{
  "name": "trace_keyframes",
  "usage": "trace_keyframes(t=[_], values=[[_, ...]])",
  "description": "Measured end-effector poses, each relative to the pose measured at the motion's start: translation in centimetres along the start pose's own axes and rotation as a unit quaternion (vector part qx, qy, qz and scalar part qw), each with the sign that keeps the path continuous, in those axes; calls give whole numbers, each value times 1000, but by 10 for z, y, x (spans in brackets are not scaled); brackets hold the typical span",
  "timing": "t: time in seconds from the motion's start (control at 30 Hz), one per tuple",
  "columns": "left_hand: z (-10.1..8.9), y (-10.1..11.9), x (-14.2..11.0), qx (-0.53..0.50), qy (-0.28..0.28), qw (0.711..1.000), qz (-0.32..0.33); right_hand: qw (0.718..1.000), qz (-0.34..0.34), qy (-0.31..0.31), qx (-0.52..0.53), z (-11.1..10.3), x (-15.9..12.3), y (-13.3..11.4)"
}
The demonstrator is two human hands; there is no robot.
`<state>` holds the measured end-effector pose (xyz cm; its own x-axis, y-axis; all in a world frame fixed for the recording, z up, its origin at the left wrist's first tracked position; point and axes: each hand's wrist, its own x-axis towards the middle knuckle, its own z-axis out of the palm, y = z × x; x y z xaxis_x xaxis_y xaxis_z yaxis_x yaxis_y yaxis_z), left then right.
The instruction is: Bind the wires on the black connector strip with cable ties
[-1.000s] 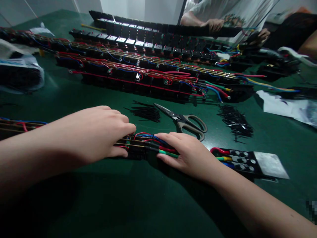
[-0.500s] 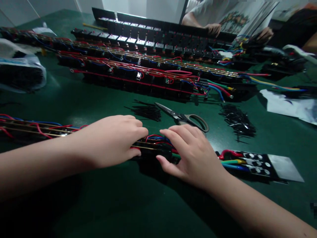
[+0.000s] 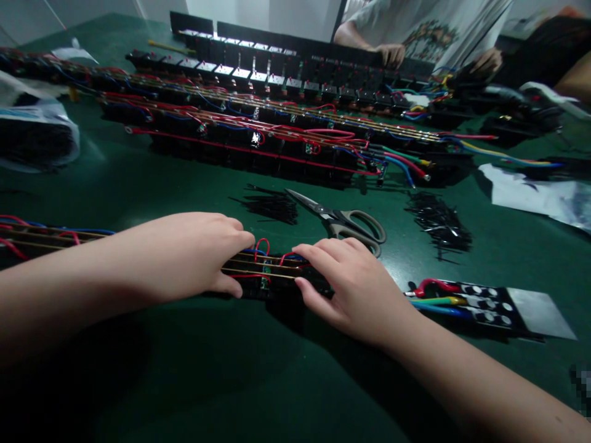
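A long wired strip [image 3: 277, 278] is lying across the near part of the green surface [image 3: 221, 387], passing beneath both of the person's hands. The left hand [image 3: 207, 255] is half closing around it, thumb pressing the near edge and fingers curling over the far one. The right hand [image 3: 355, 286] is arching over it farther along, thumb and fingers standing partly apart; I can't tell how firmly it is gripping. Between them, a red wire loop [image 3: 263, 247] is sticking up beside a small green board [image 3: 266, 274]. Scissors [image 3: 347, 216] are resting just beyond the right hand, with black cable ties [image 3: 272, 205] lying near their tip. Farther back, more wired strips [image 3: 258, 129] are stretching across, and a co-worker's hand [image 3: 391, 55] is resting on a black panel [image 3: 318, 55].
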<state>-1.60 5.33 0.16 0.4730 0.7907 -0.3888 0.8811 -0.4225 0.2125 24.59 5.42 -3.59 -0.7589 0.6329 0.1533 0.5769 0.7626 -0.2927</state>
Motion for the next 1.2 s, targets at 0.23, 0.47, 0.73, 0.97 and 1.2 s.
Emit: trace_keyframes(t=[0.23,0.47,0.73,0.97,1.2], values=[[4,9,6,28,37,995,92,998,30,23,-43,-5,2,-3],[3,2,9,20,38,991,129,999,-8,1,-46,-2,1,-5],[26,12,-4,14,96,990,98,996,-5,-51,-78,-13,2,-8],[51,22,-7,113,230,958,127,996,-27,-38,-80,-7,1,-10],[51,15,-4,146,261,943,148,999,-30,-32,-22,0,3,-5]])
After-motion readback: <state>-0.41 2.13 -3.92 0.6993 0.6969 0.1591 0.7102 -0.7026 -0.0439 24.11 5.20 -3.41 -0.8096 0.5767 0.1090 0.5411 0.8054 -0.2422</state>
